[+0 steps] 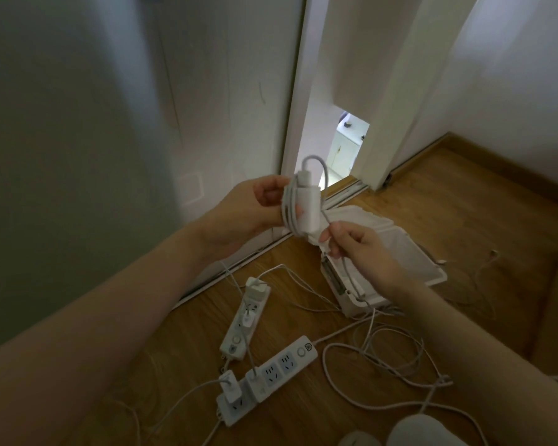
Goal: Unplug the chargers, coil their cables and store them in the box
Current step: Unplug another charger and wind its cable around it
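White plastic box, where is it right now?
In the head view, the open white plastic box sits on the wooden floor, right of centre, just below the right hand.

Smooth plastic charger (306, 204), apparently matt wooden floor (464, 204)

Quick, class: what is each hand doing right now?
Left hand: closed, holding the white charger with its cable wound round it.
Right hand: closed, pinching the loose stretch of that cable.

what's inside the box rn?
Only bare white floor shows inside the box, with nothing stored in view. The right hand and its cable cover the left part, so that part is unknown.
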`<state>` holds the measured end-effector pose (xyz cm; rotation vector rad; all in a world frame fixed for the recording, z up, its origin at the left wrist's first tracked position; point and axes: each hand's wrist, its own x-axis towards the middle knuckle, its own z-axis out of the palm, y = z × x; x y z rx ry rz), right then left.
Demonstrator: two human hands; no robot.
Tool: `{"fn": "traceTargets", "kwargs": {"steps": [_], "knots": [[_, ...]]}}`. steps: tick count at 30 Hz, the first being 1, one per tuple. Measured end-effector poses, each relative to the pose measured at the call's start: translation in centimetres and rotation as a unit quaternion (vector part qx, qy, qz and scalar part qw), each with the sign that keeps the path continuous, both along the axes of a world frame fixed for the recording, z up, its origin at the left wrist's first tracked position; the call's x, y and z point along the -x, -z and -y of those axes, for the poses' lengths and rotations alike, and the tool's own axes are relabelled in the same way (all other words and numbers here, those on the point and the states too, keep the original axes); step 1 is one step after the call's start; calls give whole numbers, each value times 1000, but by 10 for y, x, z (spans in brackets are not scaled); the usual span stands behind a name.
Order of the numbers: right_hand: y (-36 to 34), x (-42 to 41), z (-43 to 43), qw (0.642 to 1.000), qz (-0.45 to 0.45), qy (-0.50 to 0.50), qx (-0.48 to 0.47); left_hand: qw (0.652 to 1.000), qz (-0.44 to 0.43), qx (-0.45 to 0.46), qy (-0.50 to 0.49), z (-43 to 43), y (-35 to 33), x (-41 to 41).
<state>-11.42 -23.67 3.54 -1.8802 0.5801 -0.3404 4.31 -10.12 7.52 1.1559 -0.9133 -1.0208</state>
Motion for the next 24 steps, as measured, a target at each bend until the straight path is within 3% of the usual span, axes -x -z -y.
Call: {"fn": "traceTargets", "kwargs": {"steps": [5, 11, 14, 17, 20, 22, 24], "knots": [[10, -9, -26, 999, -6, 28, 39, 974, -165, 17, -154, 13, 10, 2], [7, -15, -47, 997, -54, -24, 47, 943, -200, 2, -267, 15, 19, 0], [4, -15, -55, 992, -98, -69, 35, 931, -71, -1, -359, 14, 20, -7], [-1, -11, -64, 989, -106, -89, 52, 904, 182, -8, -386, 7, 27, -23], [-12, -13, -67, 980, -107, -98, 139, 858, 422, -67, -287, -4, 38, -29], [-21, -16, -64, 967, -113, -94, 208, 838, 498, -87, -206, -11, 44, -27], [-30, -18, -58, 958, -112, -78, 252, 838, 513, -85, -166, -14, 44, -28]]}}
